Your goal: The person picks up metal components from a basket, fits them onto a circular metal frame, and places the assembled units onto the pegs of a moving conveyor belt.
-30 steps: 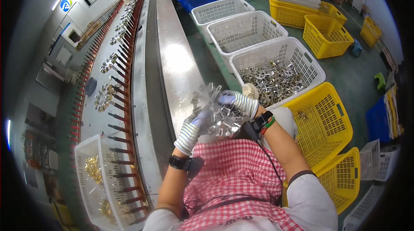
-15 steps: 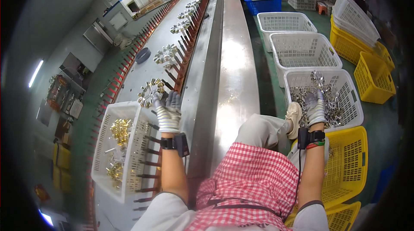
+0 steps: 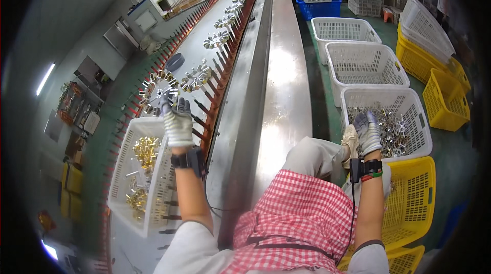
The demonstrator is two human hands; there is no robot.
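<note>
My left hand (image 3: 178, 124), in a striped glove with grey fingertips, is at the lower edge of a wheel-shaped rack (image 3: 152, 95). Shiny metal pieces ring this rack. Its fingers reach onto the rack near the hub and appear closed on it, though the contact is partly hidden. My right hand (image 3: 368, 133), gloved the same way, hovers over the near white basket (image 3: 422, 136), which contains a heap of small silver metal parts (image 3: 394, 133). The fingers of that hand are apart and slightly bent, with no part visible in them.
A white basket of gold-coloured parts (image 3: 146, 151) sits left of my left arm. Similar loaded racks (image 3: 197, 77) line a row of dark spindles (image 3: 210, 106). A metal ledge (image 3: 284, 85) runs lengthwise. White baskets (image 3: 365, 64) and yellow baskets (image 3: 409, 207) stand on my right.
My left hand and the nearest rack have moved left and away from the spindle row. My right hand has shifted slightly over the basket. The view has moved a little.
</note>
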